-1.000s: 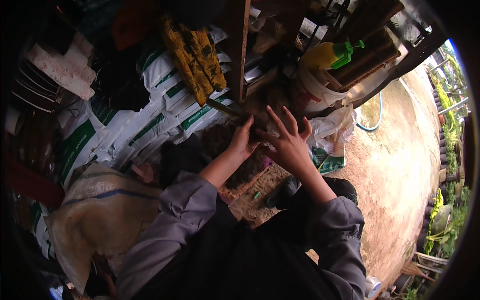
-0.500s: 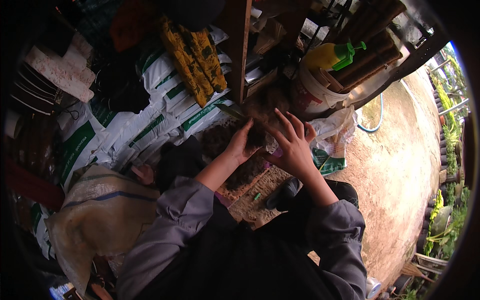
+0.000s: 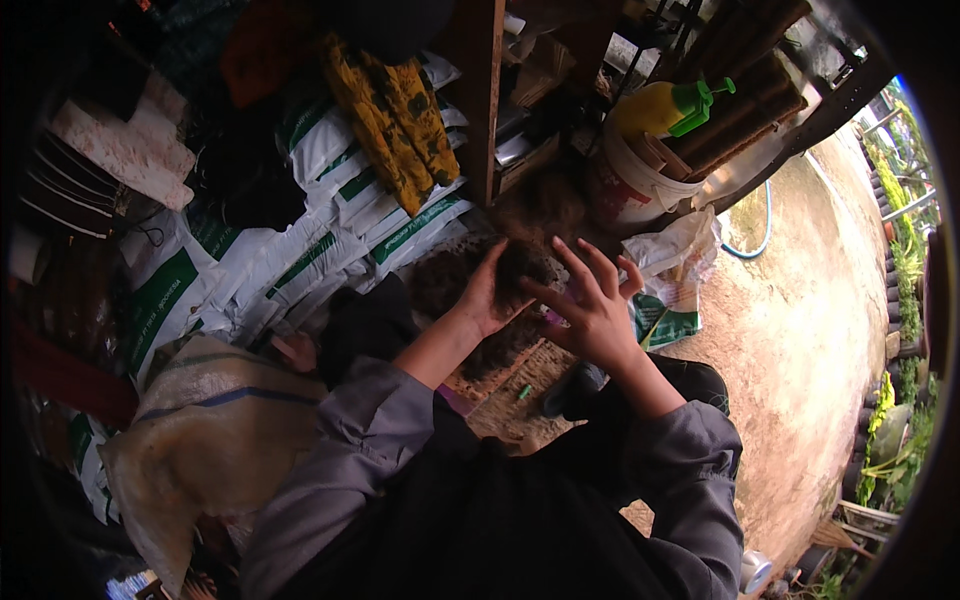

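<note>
A dark, crumbly clump of soil or fibre (image 3: 524,262) rests in my left hand (image 3: 482,300), whose fingers curve round its left side and underneath. My right hand (image 3: 598,312) is at the clump's right side with fingers spread, the lower ones reaching toward or touching it. Whether a plant is inside the clump cannot be made out. Below the hands lies more dark loose material (image 3: 440,280) on a sheet with a pinkish edge. A heap of brown fibre (image 3: 545,205) sits just beyond.
White-and-green bags (image 3: 330,215) are stacked at left, under a yellow patterned cloth (image 3: 395,125). A woven sack (image 3: 225,400) lies nearer. At right stand a white bucket (image 3: 640,205) and a yellow sprayer (image 3: 648,112). A crumpled bag (image 3: 672,262) and blue hose (image 3: 752,250) lie beyond.
A long green leaf that stuck out above my left hand no longer shows. The clump is now more exposed between my hands, and my right hand has shifted slightly right and down.
</note>
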`<state>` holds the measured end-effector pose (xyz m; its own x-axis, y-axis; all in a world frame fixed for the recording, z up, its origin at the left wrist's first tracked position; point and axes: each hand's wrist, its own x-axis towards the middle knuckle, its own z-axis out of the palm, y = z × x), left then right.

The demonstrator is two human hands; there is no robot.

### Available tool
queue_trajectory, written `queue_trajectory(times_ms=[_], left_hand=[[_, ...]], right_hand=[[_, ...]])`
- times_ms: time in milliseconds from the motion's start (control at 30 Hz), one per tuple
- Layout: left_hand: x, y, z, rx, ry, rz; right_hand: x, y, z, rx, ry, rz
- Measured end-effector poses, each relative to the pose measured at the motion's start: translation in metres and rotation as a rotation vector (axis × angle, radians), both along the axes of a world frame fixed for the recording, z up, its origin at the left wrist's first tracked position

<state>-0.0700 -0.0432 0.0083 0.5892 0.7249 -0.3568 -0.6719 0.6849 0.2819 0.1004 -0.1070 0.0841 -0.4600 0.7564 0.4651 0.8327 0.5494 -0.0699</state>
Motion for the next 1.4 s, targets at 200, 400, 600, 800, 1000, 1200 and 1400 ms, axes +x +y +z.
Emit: queue_trajectory(times_ms=[200,400,600,800,1000,1200,1400], left_hand=[[-0.001,-0.004,0.014,-0.008,-0.130,0.147],[0.000,-0.010,0.020,-0.019,-0.192,0.207],[0.000,-0.016,0.027,0.000,-0.272,0.227],[-0.006,-0.012,0.008,0.103,-0.475,0.062],[-0.003,-0.012,0.007,0.178,-0.587,-0.029],[-0.006,-0.014,0.008,0.110,-0.482,-0.015],[-0.006,-0.019,0.012,0.124,-0.491,-0.065]], right_hand=[[-0.002,0.001,-0.003,-0.110,-0.039,-0.083],[-0.003,0.000,-0.008,-0.096,-0.001,-0.025],[-0.007,0.000,-0.003,-0.121,0.182,0.014],[-0.007,-0.002,-0.003,-0.196,0.086,0.048],[-0.010,0.001,-0.004,-0.045,0.184,0.064],[-0.011,0.009,0.013,-0.127,0.175,0.070],[-0.012,0.008,0.017,-0.111,0.073,0.086]])
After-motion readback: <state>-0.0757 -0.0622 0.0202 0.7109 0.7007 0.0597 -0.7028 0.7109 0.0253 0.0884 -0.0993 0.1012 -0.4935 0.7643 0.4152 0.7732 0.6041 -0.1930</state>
